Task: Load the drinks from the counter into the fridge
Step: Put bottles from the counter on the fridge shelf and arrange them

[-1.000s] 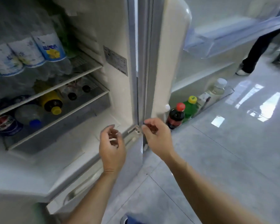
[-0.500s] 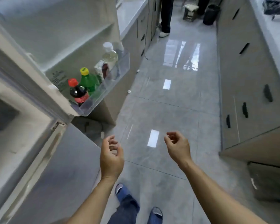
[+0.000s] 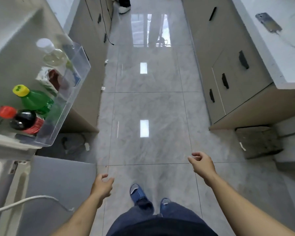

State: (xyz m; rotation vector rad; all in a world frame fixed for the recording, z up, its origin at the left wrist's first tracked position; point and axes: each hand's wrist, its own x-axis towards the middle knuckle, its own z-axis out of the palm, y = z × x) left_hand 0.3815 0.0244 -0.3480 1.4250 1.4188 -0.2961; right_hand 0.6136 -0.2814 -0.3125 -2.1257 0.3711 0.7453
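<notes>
Left hand (image 3: 101, 186) and right hand (image 3: 202, 163) loosely curled, empty, above the tiled floor (image 3: 148, 103). In the clear fridge door bin (image 3: 75, 92), left of both: cola bottle (image 3: 24, 122), green bottle (image 3: 35, 99), clear bottle (image 3: 51, 51).

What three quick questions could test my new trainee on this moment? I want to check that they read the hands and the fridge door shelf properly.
1. True or false: the left hand holds a bottle.
2. Which cap colour sits on the green bottle in the door shelf? A red, B yellow, C white.
3. Fill in: the dark cola bottle has a ___ cap.

Key: 1 false, both it and the right hand hold nothing; 2 B; 3 red.
</notes>
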